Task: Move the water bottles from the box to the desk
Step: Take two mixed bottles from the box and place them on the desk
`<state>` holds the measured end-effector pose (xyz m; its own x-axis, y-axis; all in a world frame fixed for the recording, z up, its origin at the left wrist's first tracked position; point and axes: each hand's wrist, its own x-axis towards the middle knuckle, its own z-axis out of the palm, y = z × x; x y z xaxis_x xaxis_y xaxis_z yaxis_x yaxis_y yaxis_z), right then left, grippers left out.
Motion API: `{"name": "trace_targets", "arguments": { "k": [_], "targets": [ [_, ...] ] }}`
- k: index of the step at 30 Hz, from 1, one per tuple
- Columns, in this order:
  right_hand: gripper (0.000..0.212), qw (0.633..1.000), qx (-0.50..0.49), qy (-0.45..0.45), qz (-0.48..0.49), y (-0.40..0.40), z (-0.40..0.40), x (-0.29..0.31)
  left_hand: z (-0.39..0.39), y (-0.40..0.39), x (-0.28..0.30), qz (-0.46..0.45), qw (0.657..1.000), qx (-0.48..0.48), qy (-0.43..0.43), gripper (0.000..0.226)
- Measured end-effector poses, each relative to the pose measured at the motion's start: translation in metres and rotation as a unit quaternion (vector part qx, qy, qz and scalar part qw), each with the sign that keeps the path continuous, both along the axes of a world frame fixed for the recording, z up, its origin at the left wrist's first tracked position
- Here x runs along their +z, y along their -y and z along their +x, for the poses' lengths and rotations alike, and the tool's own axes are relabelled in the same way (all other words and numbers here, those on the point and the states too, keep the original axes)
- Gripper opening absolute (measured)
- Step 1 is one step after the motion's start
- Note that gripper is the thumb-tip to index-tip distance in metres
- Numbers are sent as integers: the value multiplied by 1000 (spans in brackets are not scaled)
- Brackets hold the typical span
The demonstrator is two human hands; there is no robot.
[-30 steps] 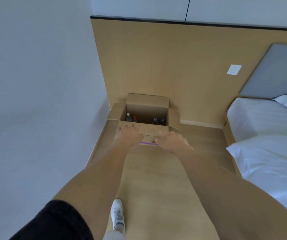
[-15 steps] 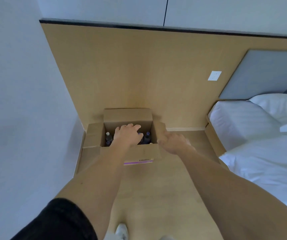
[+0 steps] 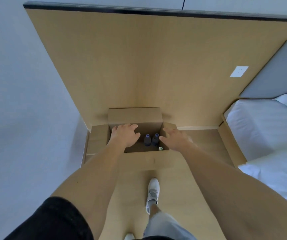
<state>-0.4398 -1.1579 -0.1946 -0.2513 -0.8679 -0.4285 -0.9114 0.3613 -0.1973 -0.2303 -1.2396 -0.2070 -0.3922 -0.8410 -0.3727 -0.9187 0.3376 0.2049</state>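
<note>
Wall (image 3: 17,84): plain pale surface filling the left side; it takes up less of the view than half a second ago, since the camera has tipped further down over the box.
Black sleeve (image 3: 52,220): on the left upper arm at the bottom left, larger in the view than before.
Box (image 3: 135,116): open cardboard carton on the floor against the wood panel, all flaps folded out; more of its inside shows now than in the earlier frame.
Left hand (image 3: 124,135): over the left half of the opening, fingers spread and a little curled, palm down, gripping nothing; earlier it covered the middle of the opening, now it sits further left and the bottles beside it are uncovered.
Water bottles (image 3: 147,139): two dark bottles with purple caps stand upright side by side inside the box, between the two hands; a third, green-white cap (image 3: 160,148) shows at the near right corner. None is touched.
Right hand (image 3: 174,138): at the box's right edge, fingers spread and pointing in toward the bottles, empty; before, it hung outside the near right corner, and it has now moved forward to the opening.
Shoe (image 3: 153,191): white, on the wood floor just short of the near flap, further forward than before.
Bed (image 3: 269,135): white bedding at the right.
</note>
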Motion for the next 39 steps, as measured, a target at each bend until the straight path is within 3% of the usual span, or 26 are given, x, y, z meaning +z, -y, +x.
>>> {"name": "trace_targets", "arguments": {
  "k": [9, 16, 30, 39],
  "targets": [
    [60, 997, 45, 57, 36, 151, -31, -53, -23, 122, -49, 28, 999, 20, 34, 56],
    [56, 989, 87, 65, 103, 222, -55, -100, -45, 177, -96, 75, 994, 79, 20, 55],
    [52, 972, 59, 91, 208, 243, -76, -222, -40, 204, -212, 178, 979, 93, 37, 55],
    [47, 959, 32, 92, 266, 239, -83, -331, -56, 211, -328, 264, 961, 41, 66, 54]
  ]
}}
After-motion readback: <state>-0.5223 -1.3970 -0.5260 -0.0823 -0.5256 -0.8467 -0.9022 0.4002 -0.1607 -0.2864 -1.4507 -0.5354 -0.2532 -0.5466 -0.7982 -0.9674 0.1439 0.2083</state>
